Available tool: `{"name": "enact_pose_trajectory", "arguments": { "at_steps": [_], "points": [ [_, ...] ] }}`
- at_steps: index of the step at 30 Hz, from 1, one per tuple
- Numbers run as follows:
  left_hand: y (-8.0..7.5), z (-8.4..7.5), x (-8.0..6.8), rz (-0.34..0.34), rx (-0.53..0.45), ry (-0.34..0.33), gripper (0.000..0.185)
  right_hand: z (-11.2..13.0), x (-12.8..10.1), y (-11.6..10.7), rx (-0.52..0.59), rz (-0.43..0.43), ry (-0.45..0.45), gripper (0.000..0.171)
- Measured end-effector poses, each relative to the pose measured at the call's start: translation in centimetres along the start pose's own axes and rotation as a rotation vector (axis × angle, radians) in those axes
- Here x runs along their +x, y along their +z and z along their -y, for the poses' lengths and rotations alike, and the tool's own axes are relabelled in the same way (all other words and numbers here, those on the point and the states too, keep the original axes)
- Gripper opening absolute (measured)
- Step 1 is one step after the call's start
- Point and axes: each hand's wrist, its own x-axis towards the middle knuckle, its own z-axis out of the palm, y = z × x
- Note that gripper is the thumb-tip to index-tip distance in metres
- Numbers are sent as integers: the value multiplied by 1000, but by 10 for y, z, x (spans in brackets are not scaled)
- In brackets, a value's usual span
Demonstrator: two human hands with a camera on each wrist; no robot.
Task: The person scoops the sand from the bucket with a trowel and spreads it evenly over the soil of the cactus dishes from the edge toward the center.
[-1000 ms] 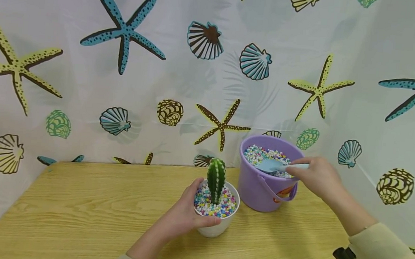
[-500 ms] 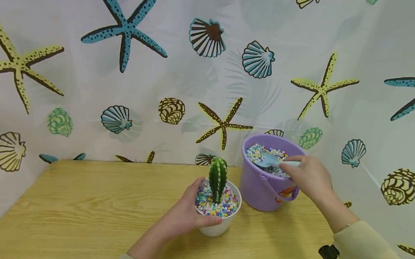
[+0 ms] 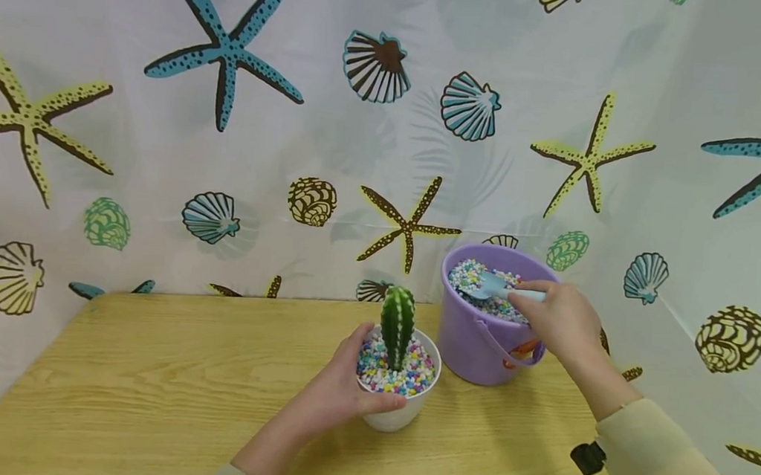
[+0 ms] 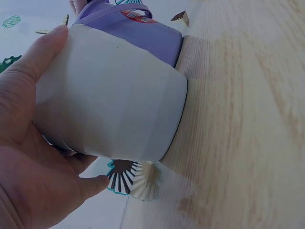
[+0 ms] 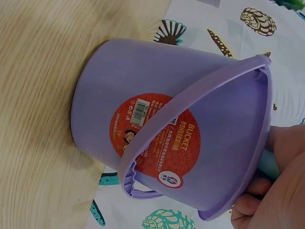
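Observation:
My left hand (image 3: 335, 390) holds the side of a white plant pot (image 3: 393, 420), thumb across the front. A green cactus (image 3: 397, 328) stands upright in the pot amid multicoloured pebbles (image 3: 417, 374). To the right and slightly behind is a purple bucket (image 3: 468, 349) with similar pebbles (image 3: 463, 274) inside. Over its near right rim, my right hand (image 3: 568, 323) grips the handle of a light-blue small shovel (image 3: 485, 284), whose blade rests among the pebbles. In the right wrist view the bucket wall (image 5: 190, 71) hides the blade; a bit of the handle (image 5: 268, 164) shows between the fingers.
Both containers stand on a wood-grain table (image 3: 175, 378). Behind it hangs a white curtain (image 3: 267, 146) printed with starfish and shells. The bucket's carrying handle (image 5: 190, 102) hangs down its side over a red label (image 5: 186, 143). A black device (image 3: 587, 459) sits at my right sleeve.
My right hand has shifted left with the shovel, and the blade has moved toward the bucket's far left side. The left hand stays on the pot.

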Motion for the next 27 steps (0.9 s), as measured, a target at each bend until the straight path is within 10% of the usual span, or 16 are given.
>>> {"name": "enact_pose_trajectory", "arguments": {
  "at_steps": [27],
  "points": [
    [-1,2,1,-6,-10,5,131,-7,1,10,98,-70,-20,51]
  ]
}}
